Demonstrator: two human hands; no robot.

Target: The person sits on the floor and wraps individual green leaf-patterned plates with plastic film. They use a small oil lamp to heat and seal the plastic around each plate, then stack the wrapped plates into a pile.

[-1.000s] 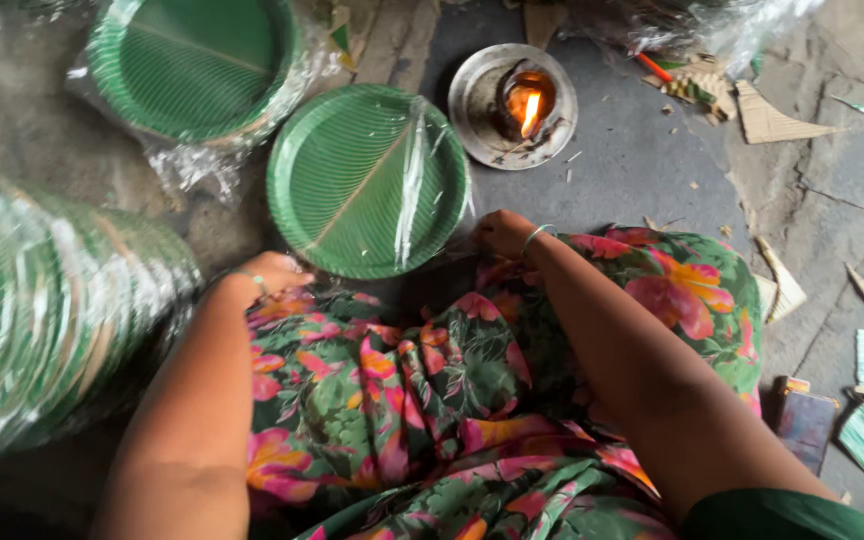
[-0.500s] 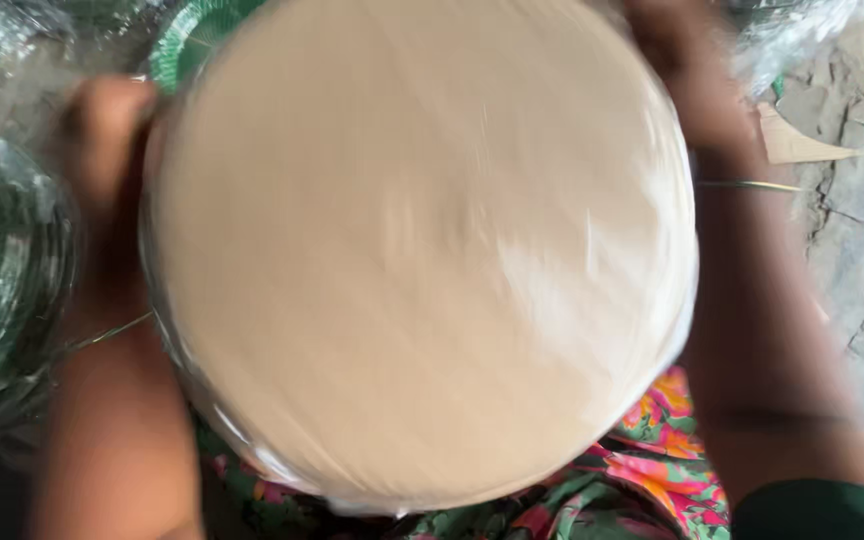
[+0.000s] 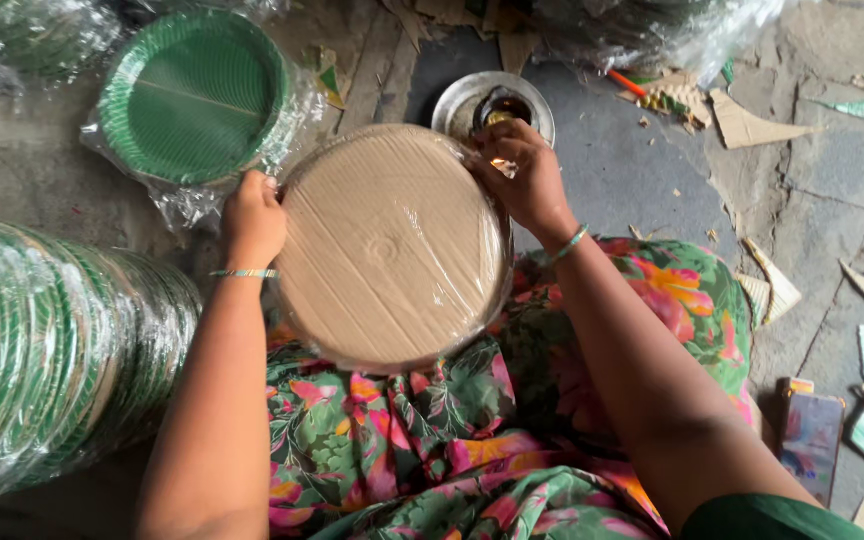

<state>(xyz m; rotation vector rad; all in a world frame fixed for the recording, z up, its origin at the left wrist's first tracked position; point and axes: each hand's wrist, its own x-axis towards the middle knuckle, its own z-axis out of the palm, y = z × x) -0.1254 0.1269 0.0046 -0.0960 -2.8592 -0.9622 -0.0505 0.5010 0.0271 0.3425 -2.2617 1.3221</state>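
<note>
Head view: wrapped plate stack (image 3: 392, 245) held between left hand (image 3: 250, 222) and right hand (image 3: 520, 180).

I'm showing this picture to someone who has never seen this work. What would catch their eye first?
Probably the round plastic-wrapped stack of plates, brown underside up, at centre between the left hand and the right hand. Next, the green wrapped plates at upper left and the long bagged row of plates along the left edge.

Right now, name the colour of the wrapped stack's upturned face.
Plain cardboard brown wrapped stack, under clear film; head view.
</note>
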